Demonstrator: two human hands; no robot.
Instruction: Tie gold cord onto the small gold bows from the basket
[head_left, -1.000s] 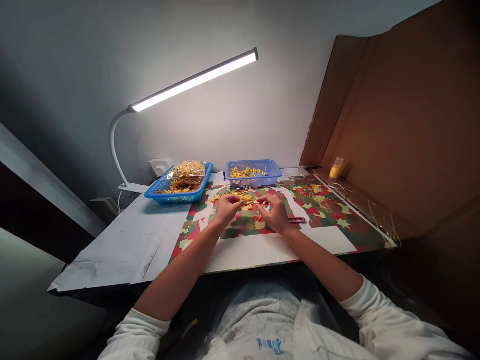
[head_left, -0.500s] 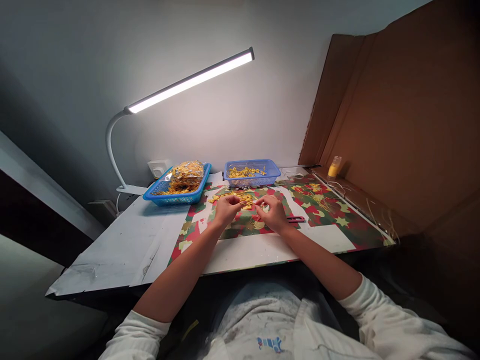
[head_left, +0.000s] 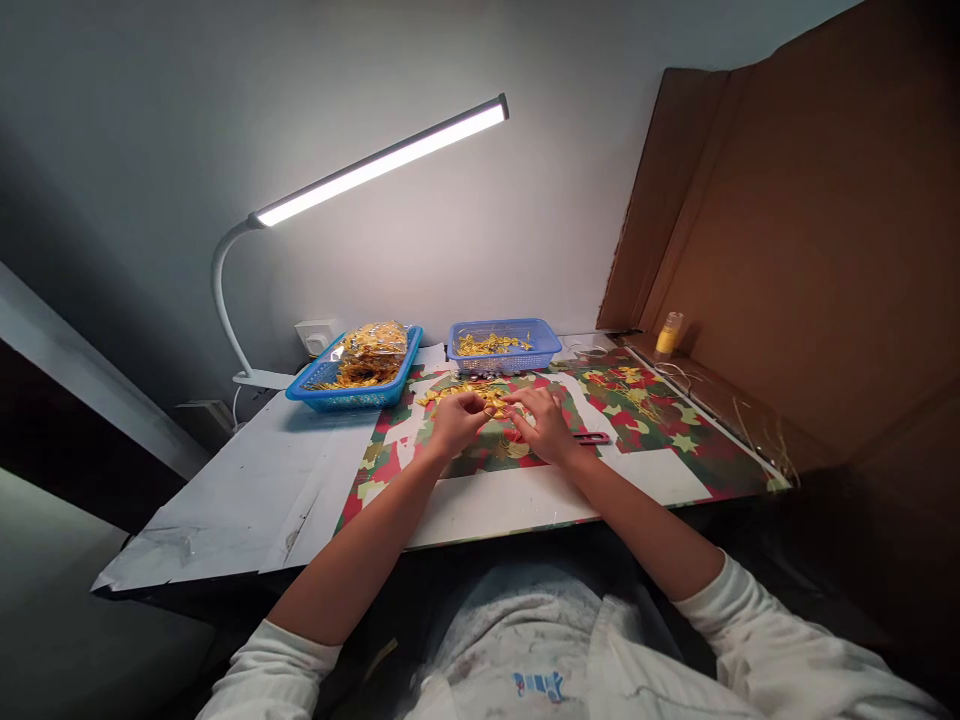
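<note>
My left hand (head_left: pixel 457 424) is closed in a pinch over the table, with a small yellow piece at its fingertips, too small to make out well. Close to it on the right, my right hand (head_left: pixel 546 428) has its thumb and forefinger drawn together near the same spot. Whatever lies between those fingers is too small to see. Loose gold-yellow pieces (head_left: pixel 441 393) lie in a pile just beyond both hands. Beside my right hand, a pink-handled tool (head_left: pixel 594 438) rests on the camouflage-patterned sheet (head_left: pixel 491 460), partly covered by that hand.
A blue basket (head_left: pixel 352 400) with gold pieces and a clear bag stands at back left. Behind my hands is a violet-blue basket (head_left: pixel 504 362) of yellow pieces. A lit lamp (head_left: pixel 382 160) hangs overhead. A small yellow-filled jar (head_left: pixel 669 335) stands by the cardboard panel (head_left: pixel 795 220).
The fingers of my right hand have shifted slightly, the forefinger reaching further towards my left hand. My left fingertips have turned a little. The baskets, lamp and tool have stayed in place.
</note>
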